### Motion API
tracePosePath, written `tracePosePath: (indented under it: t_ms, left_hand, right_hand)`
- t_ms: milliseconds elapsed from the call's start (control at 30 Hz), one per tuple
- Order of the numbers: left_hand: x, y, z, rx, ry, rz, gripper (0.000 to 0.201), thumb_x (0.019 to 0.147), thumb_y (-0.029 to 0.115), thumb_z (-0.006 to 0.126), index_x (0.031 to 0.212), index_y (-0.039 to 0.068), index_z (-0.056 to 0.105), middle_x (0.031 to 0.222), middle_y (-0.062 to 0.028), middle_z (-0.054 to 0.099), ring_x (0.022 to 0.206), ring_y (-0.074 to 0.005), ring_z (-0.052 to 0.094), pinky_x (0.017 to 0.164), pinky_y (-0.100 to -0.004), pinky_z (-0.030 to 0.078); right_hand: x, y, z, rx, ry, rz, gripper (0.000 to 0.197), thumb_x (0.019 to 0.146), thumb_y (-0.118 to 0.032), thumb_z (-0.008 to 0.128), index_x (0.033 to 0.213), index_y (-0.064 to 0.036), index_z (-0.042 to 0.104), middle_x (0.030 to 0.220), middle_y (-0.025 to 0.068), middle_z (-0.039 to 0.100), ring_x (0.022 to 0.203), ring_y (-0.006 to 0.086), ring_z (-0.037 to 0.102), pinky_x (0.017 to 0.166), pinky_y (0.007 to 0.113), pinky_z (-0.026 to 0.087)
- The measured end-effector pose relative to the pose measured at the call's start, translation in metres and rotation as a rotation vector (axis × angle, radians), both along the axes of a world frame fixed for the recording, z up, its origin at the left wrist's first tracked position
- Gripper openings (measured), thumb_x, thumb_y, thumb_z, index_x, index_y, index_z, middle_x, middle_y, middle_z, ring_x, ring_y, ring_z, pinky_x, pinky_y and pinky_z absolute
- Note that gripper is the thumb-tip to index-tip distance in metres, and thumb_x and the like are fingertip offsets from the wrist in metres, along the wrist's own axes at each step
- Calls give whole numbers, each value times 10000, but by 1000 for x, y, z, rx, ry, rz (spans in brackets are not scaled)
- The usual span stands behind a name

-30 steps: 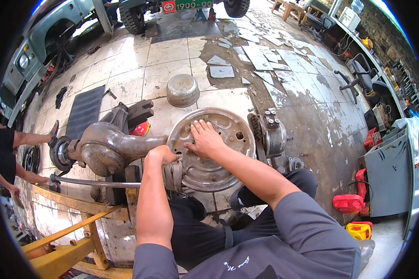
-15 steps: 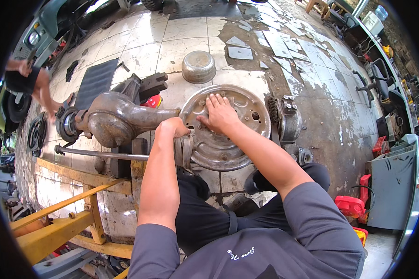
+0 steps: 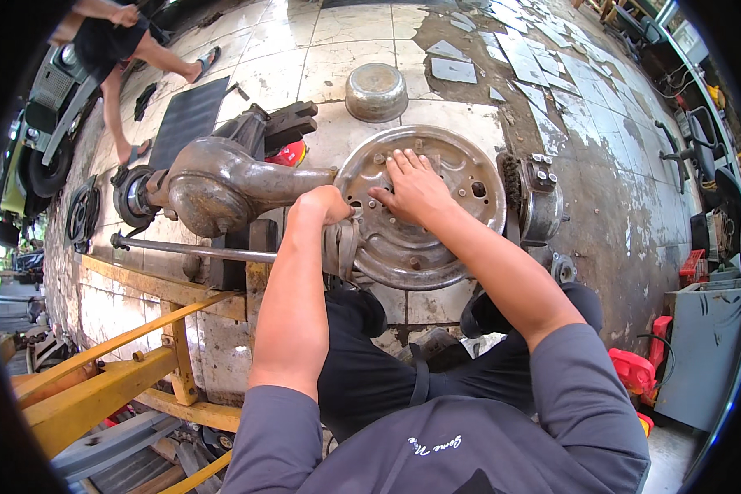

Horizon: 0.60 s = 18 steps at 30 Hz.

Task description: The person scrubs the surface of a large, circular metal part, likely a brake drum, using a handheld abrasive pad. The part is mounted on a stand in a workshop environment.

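A round, worn metal brake backing plate (image 3: 461, 239) with bolts and holes in it sits before my knees. My right hand (image 3: 414, 186) lies flat on its face, fingers stretched out and thumb apart. At the plate's left rim is my left hand (image 3: 328, 203), its fingers curled in and mostly hidden, so what they grip does not show. Just below it a brownish strap-like piece (image 3: 342, 247) hangs along the rim. Left of the plate lies a rusty axle housing (image 3: 222, 185) with a bulging middle, its tube reaching to the plate's edge.
A metal drum (image 3: 376, 92) stands beyond the plate; a bolted hub part (image 3: 539, 202) sits to its right. A long rod (image 3: 193, 252) and yellow frame (image 3: 132, 387) lie left. Another person's leg (image 3: 152, 53) is at the far left, beside a black mat (image 3: 191, 119).
My view has shifted, so the scene sits slightly right and higher. Both hands keep their places on the plate. The other person at the far left has stepped farther away.
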State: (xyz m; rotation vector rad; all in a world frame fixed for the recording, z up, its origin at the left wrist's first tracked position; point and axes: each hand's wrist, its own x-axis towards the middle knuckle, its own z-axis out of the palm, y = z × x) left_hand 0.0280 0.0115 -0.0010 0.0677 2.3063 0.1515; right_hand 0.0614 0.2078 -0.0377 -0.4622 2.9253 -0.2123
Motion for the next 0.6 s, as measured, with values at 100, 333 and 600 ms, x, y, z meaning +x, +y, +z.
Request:
tracePosePath:
  t_ms: [100, 333, 600]
  left_hand:
    - [-2, -1, -3, 16, -10, -34, 621, 857, 500, 693, 1202, -16, 669, 1263, -237, 640, 1174, -374, 618, 1002, -423, 473]
    - [1, 4, 4, -29, -28, -31, 561, 874, 471, 687, 1230, 38, 673, 1289, -196, 640, 1198, -347, 611, 1003, -403, 483]
    - [-3, 7, 1, -44, -22, -19, 569, 871, 465, 692, 1227, 21, 669, 1283, -195, 645, 1189, -344, 620, 999, -403, 484]
  right_hand:
    - [-9, -5, -5, -9, 69, -35, 821, 1000, -608, 381, 1470, 65, 378, 1560, 232, 346, 1476, 362, 284, 1210, 464, 226]
    - [6, 9, -7, -46, 32, 31, 812, 998, -598, 397, 1477, 58, 373, 1561, 230, 347, 1477, 361, 281, 1213, 461, 219]
    - [-1, 4, -12, -43, 72, -13, 808, 995, -589, 413, 1474, 60, 374, 1561, 231, 345, 1478, 363, 278, 1215, 460, 217]
